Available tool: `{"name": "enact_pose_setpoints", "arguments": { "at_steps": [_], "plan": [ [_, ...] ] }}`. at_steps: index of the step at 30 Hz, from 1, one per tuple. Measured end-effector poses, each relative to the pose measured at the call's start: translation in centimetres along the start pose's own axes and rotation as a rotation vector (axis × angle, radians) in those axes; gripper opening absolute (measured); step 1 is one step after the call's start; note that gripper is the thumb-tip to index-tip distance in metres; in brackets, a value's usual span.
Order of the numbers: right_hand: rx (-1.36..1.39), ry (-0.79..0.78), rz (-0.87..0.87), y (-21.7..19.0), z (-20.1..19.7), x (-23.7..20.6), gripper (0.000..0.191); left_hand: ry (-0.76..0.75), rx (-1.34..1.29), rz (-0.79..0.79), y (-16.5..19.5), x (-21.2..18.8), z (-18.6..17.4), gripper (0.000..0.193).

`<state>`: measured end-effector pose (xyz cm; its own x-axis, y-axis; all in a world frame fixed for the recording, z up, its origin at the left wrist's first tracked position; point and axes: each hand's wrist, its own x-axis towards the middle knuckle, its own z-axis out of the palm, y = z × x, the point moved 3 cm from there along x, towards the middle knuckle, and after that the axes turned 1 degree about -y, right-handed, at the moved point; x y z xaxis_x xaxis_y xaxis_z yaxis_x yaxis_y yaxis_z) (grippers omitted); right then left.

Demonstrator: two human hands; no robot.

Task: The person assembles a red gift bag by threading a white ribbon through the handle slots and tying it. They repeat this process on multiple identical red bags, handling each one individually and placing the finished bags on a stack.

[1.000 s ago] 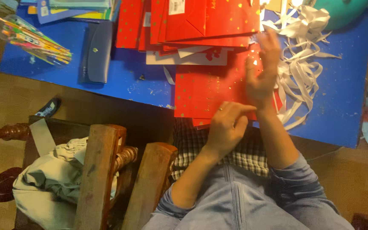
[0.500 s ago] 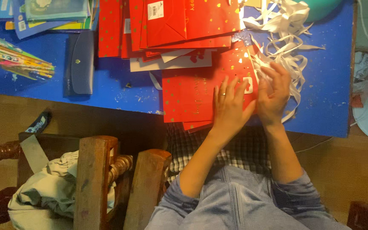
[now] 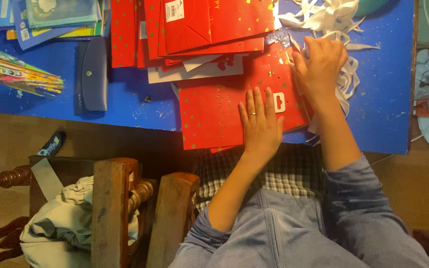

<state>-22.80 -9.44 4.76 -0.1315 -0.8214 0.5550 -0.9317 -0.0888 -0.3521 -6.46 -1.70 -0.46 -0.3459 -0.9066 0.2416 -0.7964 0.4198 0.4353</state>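
Observation:
A flat red paper gift bag [image 3: 214, 111] with gold dots lies at the near edge of the blue table [image 3: 388, 99]. My left hand [image 3: 260, 125] rests flat on it, fingers spread, a ring on one finger, beside the bag's white cut-out handle [image 3: 279, 101]. At the bag's right edge, my right hand [image 3: 320, 63] is curled with its fingers closed on a strand from the heap of white ribbon [image 3: 346, 79]. What its fingertips pinch is hidden.
More red bags [image 3: 209, 25] are stacked at the table's far side. A dark blue pouch [image 3: 91, 74], a clear pack of coloured pens [image 3: 18, 69] and blue booklets [image 3: 50, 15] lie at the left. A wooden chair [image 3: 110, 208] with cloth on it stands at lower left.
Both hands came down from above the table onto the red bag. The left hand flattened on it, and the right hand moved up to the ribbon at the bag's right edge.

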Motion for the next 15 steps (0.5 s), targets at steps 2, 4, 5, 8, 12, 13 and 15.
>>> {"name": "enact_pose_setpoints", "arguments": {
  "at_steps": [2,4,5,8,12,13,15],
  "plan": [
    [-0.042,-0.018,0.0,-0.1,0.1,0.8,0.029,-0.005,-0.062,-0.013,-0.2,0.1,-0.2,0.084],
    [-0.026,-0.027,0.034,0.1,0.1,0.7,0.014,-0.01,-0.109,-0.02,-0.4,0.3,-0.6,0.083],
    [0.062,-0.016,0.051,0.0,-0.1,0.4,0.012,-0.011,-0.126,-0.022,-0.4,0.4,-0.8,0.082],
    [0.367,-0.024,0.192,0.2,-1.4,-2.0,0.005,0.013,-0.328,-0.033,-0.6,0.9,-2.0,0.078],
    [0.839,-0.128,0.434,-0.4,-1.0,-5.2,0.017,-0.011,-0.739,-0.117,-2.9,0.7,-4.2,0.067],
    [0.941,-0.154,0.448,-0.6,-0.8,-5.6,0.021,-0.025,-0.776,-0.146,-3.6,0.6,-4.6,0.062],
    [0.986,-0.187,0.451,-1.0,-0.8,-6.2,0.023,-0.053,-0.848,-0.192,-4.4,0.4,-4.9,0.053]
  ]
}}
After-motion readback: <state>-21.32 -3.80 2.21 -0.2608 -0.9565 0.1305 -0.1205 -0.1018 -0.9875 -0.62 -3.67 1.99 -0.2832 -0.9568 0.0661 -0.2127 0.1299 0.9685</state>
